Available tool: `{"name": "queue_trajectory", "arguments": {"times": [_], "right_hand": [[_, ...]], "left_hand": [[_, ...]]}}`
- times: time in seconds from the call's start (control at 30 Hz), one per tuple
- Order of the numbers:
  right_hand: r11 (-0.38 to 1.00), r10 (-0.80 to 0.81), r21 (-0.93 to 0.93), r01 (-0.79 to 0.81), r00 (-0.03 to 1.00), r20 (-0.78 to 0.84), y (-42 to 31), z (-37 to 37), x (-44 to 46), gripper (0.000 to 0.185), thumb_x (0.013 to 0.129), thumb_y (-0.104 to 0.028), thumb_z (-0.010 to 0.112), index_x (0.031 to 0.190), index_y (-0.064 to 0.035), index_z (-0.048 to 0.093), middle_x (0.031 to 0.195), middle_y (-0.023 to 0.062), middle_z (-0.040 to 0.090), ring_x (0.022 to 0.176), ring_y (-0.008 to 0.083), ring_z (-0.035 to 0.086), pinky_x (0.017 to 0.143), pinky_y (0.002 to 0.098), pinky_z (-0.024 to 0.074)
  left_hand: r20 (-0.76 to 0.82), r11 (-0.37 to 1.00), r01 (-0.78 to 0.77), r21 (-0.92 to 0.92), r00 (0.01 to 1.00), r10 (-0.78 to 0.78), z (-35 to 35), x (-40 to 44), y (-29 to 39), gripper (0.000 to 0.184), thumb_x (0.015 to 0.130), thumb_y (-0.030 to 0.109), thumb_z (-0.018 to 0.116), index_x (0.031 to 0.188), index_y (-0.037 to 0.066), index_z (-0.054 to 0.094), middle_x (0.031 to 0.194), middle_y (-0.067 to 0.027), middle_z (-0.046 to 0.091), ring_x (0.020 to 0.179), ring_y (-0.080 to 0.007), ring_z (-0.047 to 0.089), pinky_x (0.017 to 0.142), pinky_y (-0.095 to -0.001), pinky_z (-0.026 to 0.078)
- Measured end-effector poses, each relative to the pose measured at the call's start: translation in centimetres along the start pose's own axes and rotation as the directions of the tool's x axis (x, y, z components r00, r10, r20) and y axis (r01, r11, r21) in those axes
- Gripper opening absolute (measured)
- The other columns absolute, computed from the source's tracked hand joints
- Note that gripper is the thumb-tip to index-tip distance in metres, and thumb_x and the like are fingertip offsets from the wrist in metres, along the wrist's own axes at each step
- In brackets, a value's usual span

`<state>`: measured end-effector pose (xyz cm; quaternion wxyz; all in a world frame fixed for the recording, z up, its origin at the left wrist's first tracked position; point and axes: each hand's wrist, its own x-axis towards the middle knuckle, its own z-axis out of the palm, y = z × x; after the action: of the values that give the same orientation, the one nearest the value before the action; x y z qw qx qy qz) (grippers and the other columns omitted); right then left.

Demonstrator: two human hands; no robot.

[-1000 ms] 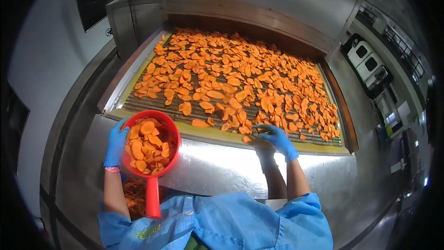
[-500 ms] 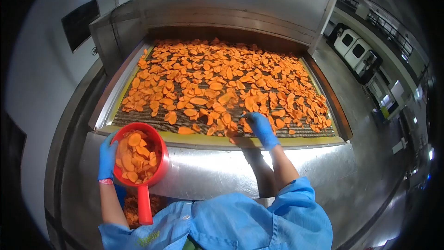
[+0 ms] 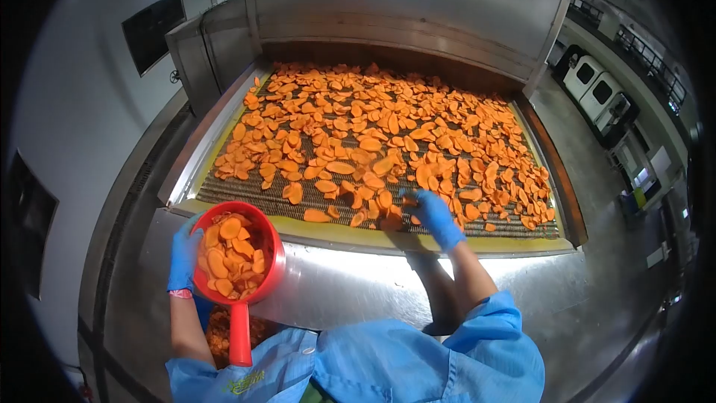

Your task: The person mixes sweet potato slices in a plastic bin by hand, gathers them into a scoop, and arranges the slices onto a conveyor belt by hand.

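My left hand (image 3: 183,255), in a blue glove, grips the rim of a red long-handled dipper (image 3: 277,261) on its left side. Thin orange carrot-like slices (image 3: 230,254) fill much of the dipper, and its handle points toward my body. My right hand (image 3: 436,218), gloved in blue too, is low over the front of a mesh conveyor belt (image 3: 257,195), beside loose orange slices (image 3: 371,201). Its fingers point left and are blurred; whether a slice is between them I cannot make out.
A yellow strip (image 3: 343,235) edges the belt, with a steel ledge (image 3: 335,276) in front. Behind stands a steel housing (image 3: 403,11). Below the dipper, more orange pieces (image 3: 220,332) lie in a partly hidden container. White-and-black equipment (image 3: 593,78) stands at the far right.
The whole view has shifted, so the belt and both hands appear slightly further right and lower. My right hand is still at the belt's front; my left keeps its grip on the dipper.
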<state>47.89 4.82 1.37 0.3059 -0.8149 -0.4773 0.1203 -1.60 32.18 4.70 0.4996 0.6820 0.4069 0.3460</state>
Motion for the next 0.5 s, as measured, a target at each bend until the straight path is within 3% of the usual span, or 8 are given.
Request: {"name": "queue_trajectory", "arguments": {"times": [0.07, 0.13, 0.2, 0.27, 0.33, 0.4, 0.43, 0.5], "right_hand": [[0.986, -0.133, -0.111, 0.122, 0.986, -0.097, 1.5, -1.3, 1.4, 0.05, 0.077, -0.025, 0.076, 0.125, -0.0208, 0.062, 0.099, 0.0144, 0.067, 0.09, 0.0328, 0.065, 0.079, 0.0411, 0.0523], [0.958, 0.041, -0.283, -0.041, 0.999, -0.009, 1.9, -3.1, 2.9, 0.056, 0.077, -0.027, 0.076, 0.129, -0.0214, 0.058, 0.099, 0.0157, 0.067, 0.092, 0.0337, 0.065, 0.078, 0.0424, 0.0517], [0.96, 0.049, -0.268, -0.078, 0.992, -0.112, 4.7, -2.1, 4.4, 0.051, 0.076, -0.031, 0.077, 0.123, -0.0191, 0.063, 0.101, 0.0156, 0.067, 0.093, 0.0347, 0.065, 0.078, 0.0426, 0.0517], [0.913, 0.196, -0.359, -0.194, 0.98, -0.032, 3.3, -1.6, 4.4, 0.046, 0.074, -0.037, 0.077, 0.114, -0.0176, 0.067, 0.104, 0.0158, 0.068, 0.096, 0.0349, 0.065, 0.08, 0.0423, 0.0518], [0.962, 0.043, -0.273, -0.006, 0.99, 0.133, 2.8, 1.2, 4.1, 0.036, 0.077, -0.036, 0.074, 0.106, -0.0154, 0.069, 0.097, 0.0165, 0.069, 0.091, 0.0364, 0.065, 0.08, 0.0433, 0.0512], [0.964, -0.075, -0.253, 0.085, 0.996, 0.048, 2.7, 2.5, 5.0, 0.031, 0.08, -0.032, 0.073, 0.106, -0.0148, 0.069, 0.097, 0.0162, 0.068, 0.092, 0.036, 0.064, 0.079, 0.0429, 0.0513], [0.962, -0.077, -0.259, 0.086, 0.996, 0.044, 2.9, 1.9, 5.6, 0.031, 0.08, -0.032, 0.073, 0.106, -0.0148, 0.069, 0.097, 0.0162, 0.068, 0.092, 0.036, 0.064, 0.079, 0.0429, 0.0513], [0.988, 0.074, -0.121, -0.096, 0.982, -0.173, 2.8, 0.3, 7.0, 0.03, 0.081, -0.03, 0.072, 0.107, -0.0146, 0.069, 0.1, 0.0159, 0.066, 0.095, 0.0345, 0.063, 0.08, 0.0415, 0.0514]], "left_hand": [[-0.014, 0.998, 0.024, -0.053, 1.0, -0.025, 0.2, -0.3, 0.3, 0.037, 0.091, -0.002, 0.05, 0.127, -0.005, 0.055, 0.119, -0.0126, 0.061, 0.103, -0.0176, 0.06, 0.091, -0.0287, 0.048], [-0.028, 1.0, -0.001, 0.023, 1.0, 0.001, -0.2, 0.1, -0.3, 0.037, 0.09, -0.002, 0.05, 0.126, -0.004, 0.056, 0.117, -0.0127, 0.063, 0.103, -0.017, 0.06, 0.091, -0.0285, 0.047], [-0.049, 0.996, -0.029, 0.089, 0.998, 0.033, -0.3, 0.4, -0.6, 0.037, 0.089, -0.002, 0.05, 0.125, -0.004, 0.057, 0.114, -0.0129, 0.064, 0.102, -0.0163, 0.06, 0.091, -0.0283, 0.047], [-0.048, 0.996, -0.037, 0.086, 0.998, 0.041, -0.2, 0.2, -0.6, 0.037, 0.089, -0.001, 0.05, 0.125, -0.005, 0.057, 0.115, -0.0136, 0.064, 0.104, -0.0166, 0.059, 0.092, -0.0284, 0.046], [-0.05, 0.997, -0.026, 0.069, 0.998, 0.03, -0.2, 0.0, -0.5, 0.037, 0.089, -0.001, 0.05, 0.125, -0.005, 0.057, 0.115, -0.0135, 0.064, 0.104, -0.0167, 0.059, 0.092, -0.0283, 0.046], [-0.047, 0.999, -0.027, 0.047, 0.998, 0.029, 0.1, 0.1, 0.0, 0.037, 0.089, -0.001, 0.05, 0.124, -0.005, 0.057, 0.115, -0.0134, 0.064, 0.104, -0.0167, 0.059, 0.092, -0.0282, 0.046], [-0.044, 1.0, -0.008, 0.003, 0.999, 0.008, 0.2, -0.1, 0.3, 0.037, 0.089, -0.001, 0.05, 0.125, -0.006, 0.057, 0.116, -0.0134, 0.064, 0.104, -0.0166, 0.059, 0.091, -0.0282, 0.046], [-0.038, 0.999, 0.012, -0.035, 0.999, -0.013, 0.3, -0.4, 0.3, 0.037, 0.089, -0.001, 0.05, 0.125, -0.006, 0.056, 0.116, -0.0134, 0.064, 0.104, -0.0166, 0.059, 0.091, -0.0281, 0.046]]}}
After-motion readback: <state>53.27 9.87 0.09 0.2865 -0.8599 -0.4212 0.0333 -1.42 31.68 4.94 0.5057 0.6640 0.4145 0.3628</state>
